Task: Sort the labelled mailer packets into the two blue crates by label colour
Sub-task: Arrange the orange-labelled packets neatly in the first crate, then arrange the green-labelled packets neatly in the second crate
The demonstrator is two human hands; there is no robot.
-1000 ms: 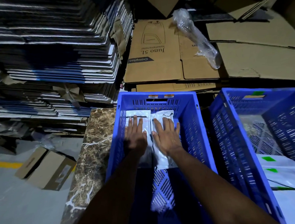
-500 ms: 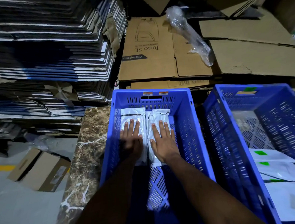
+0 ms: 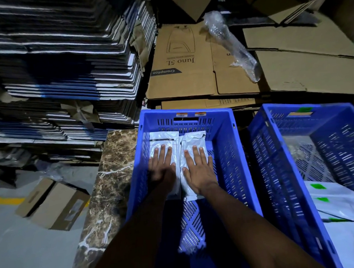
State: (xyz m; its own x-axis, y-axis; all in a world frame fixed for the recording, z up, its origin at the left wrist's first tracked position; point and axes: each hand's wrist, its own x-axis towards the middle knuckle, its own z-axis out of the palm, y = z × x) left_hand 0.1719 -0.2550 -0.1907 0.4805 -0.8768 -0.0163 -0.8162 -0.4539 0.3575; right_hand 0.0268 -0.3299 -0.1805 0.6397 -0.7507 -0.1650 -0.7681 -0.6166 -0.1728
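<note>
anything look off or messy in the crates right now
Nothing stands out. Two white packets lie flat, side by side in the left crate, under the flat left hand and right hand. The green-labelled packets overlap loosely in the right crate.

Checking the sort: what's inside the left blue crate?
Two white packets side by side, left hand and right hand flat on them. Their labels aren't visible.

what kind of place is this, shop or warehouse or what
Most likely a warehouse or packing store: tall stacks of flattened cartons, loose cardboard sheets behind, and two blue crates holding white mailer packets for sorting.
</note>
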